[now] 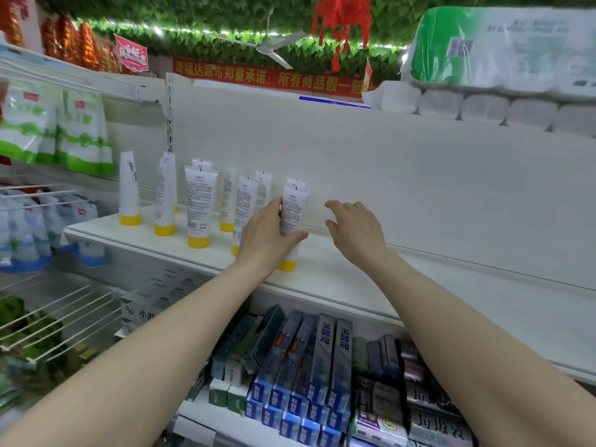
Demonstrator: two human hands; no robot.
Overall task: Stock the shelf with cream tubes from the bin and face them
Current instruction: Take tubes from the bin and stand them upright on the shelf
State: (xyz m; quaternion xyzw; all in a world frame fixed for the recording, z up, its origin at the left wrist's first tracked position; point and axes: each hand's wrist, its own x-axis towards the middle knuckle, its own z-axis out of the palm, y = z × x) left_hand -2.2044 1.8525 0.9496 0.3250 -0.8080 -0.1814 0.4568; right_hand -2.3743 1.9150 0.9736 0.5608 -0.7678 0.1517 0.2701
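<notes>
Head view, looking forward and down at a white shelf crossing mid-frame. Left of centre, a cluster of white cream tubes standing upright on yellow caps, most showing printed backs rather than fronts. At centre, left hand wrapped round the rightmost tube, fingers behind, thumb across the lower front; tube upright, long axis vertical, cap on the shelf near the front edge. Just right of it, right hand hovering above the shelf, fingers loosely spread, holding nothing, close to the tube but not touching. Bare shelf stretching away toward the right of frame. Likely next: a twist about the vertical axis to face the label, left hand already placed for it. Bin not in view. Lower frame: boxed toothpaste on the shelf below.
</notes>
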